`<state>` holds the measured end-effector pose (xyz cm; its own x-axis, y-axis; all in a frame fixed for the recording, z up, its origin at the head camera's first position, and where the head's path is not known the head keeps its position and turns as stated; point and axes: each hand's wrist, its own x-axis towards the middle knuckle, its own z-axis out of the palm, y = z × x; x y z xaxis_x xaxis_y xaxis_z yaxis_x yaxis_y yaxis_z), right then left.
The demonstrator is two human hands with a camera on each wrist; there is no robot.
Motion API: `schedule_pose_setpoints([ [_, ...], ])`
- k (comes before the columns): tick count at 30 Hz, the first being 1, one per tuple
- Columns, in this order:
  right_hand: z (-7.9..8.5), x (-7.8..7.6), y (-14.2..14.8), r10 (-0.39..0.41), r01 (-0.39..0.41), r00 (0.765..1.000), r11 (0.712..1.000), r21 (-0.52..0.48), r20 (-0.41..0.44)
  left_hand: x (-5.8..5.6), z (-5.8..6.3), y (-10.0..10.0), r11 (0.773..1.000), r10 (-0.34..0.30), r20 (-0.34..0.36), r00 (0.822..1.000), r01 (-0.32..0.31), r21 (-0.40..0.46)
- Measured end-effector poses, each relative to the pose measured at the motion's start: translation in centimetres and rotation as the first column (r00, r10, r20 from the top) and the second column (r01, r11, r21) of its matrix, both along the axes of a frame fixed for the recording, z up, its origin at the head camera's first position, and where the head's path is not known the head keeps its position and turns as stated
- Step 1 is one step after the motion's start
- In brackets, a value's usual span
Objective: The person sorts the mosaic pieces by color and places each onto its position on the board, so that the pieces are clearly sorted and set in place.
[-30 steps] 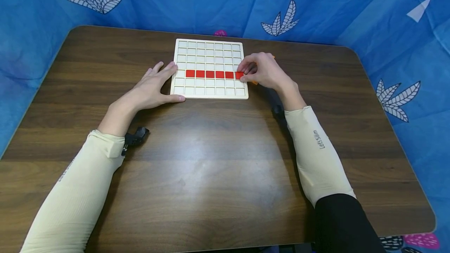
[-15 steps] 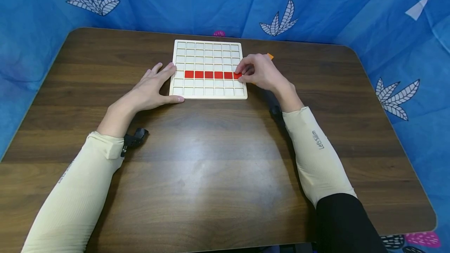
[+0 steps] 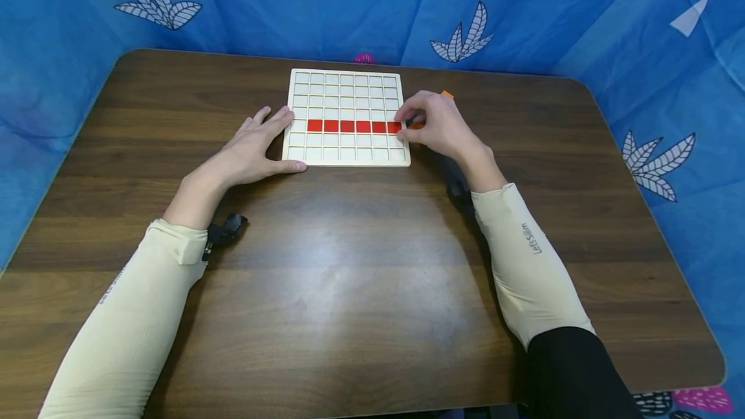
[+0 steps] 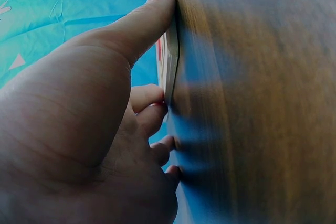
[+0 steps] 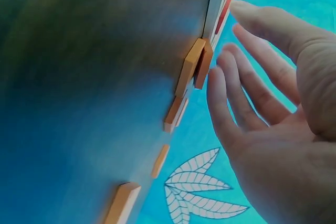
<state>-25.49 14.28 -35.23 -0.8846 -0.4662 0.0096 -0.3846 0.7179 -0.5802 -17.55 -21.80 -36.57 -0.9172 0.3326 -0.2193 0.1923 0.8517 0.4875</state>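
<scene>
A pale grid board (image 3: pixel 347 97) lies near the table's far edge, with a row of several red square tiles (image 3: pixel 347 127) in its cells. My left hand (image 3: pixel 241 150) is spread at the board's left side, its thumb along the near edge and its forefinger on the left rim. My right hand (image 3: pixel 440 123) is over the board's right edge, thumb and forefinger either side of the rightmost red tile (image 3: pixel 393 127), which lies flat in line with the others. In the right wrist view, the thumb tip is close to a red tile (image 5: pixel 227 9), and the fingers look loosely extended.
Several orange tiles (image 5: pixel 189 69) lie on the table (image 3: pixel 337 277) just right of the board, mostly hidden beneath my right hand in the head view. One orange tile (image 3: pixel 447 94) peeks out behind that hand. A blue patterned cloth (image 3: pixel 349 5) hangs behind the table.
The rightmost red tile, held tilted between my right fingers earlier, now lies flat in its cell. My right thumb and forefinger have parted from it slightly. The left hand stays put.
</scene>
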Motion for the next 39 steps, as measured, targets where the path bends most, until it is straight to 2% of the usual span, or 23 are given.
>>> schedule_pose_setpoints([
  [8,0.0,0.0,2.0,-0.036,0.036,0.998,0.999,-0.006,-0.049,0.0,0.0,0.0,1.000,0.000,-0.004,1.000,0.000,0.003],
  [18,0.1,0.3,5.5,-0.124,0.124,0.992,0.992,0.035,0.017,0.1,0.0,0.0,1.000,0.003,0.003,1.000,-0.003,0.007],
  [27,-0.2,0.0,5.8,-0.096,0.092,0.993,0.993,0.075,0.061,0.0,0.1,0.1,1.000,-0.002,-0.002,1.000,0.002,0.002],
  [39,-0.3,0.0,5.6,-0.117,0.111,0.991,0.989,0.098,0.065,0.0,0.0,0.1,1.000,-0.001,-0.005,1.000,0.001,-0.001],
])
